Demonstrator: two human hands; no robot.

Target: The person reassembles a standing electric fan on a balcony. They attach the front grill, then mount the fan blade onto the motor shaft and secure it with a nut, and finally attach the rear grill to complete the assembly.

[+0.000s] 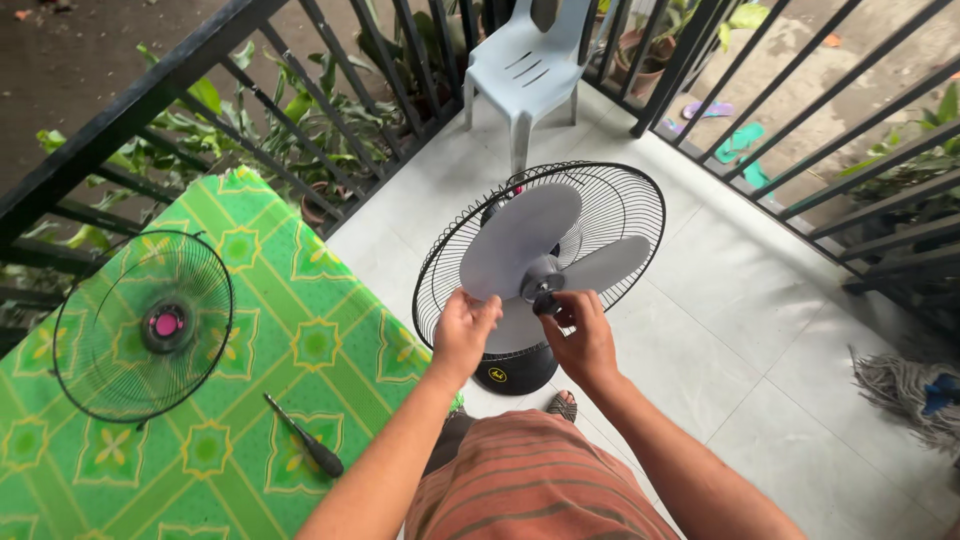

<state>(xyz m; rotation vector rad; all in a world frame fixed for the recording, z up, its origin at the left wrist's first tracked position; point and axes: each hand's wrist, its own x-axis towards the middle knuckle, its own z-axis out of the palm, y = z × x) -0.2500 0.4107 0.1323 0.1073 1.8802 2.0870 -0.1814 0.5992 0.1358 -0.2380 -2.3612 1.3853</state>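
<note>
Our right hand is curled in front of the hub of the grey plastic three-bladed fan propeller, fingertips pinched on the small dark cap at its centre. Our left hand is cupped against the lower blade, fingers pressed together on its edge as if to hold it from turning. Both forearms reach forward and slightly up from our lap, elbows bent and wrists angled inward toward each other.

The propeller sits inside the black wire rear guard of the fan, which stands on its round black base on the pale tiled floor, close to our sandalled foot.

We judge the main risks to be these: the thin blade could flex or crack if the left hand bears down too hard; the cap could slip from the pinch and roll across the tiles toward the black metal railing; and the fan, held only by its own base, could tip if we pull on the hub.

On the green patterned tablecloth, near its left edge, lies the detached black wire front guard with a pink centre. A dark-handled screwdriver lies closer to the near edge and could roll off it. A pale plastic chair stands at the far corner of the floor, a grey mop head at the right.
</note>
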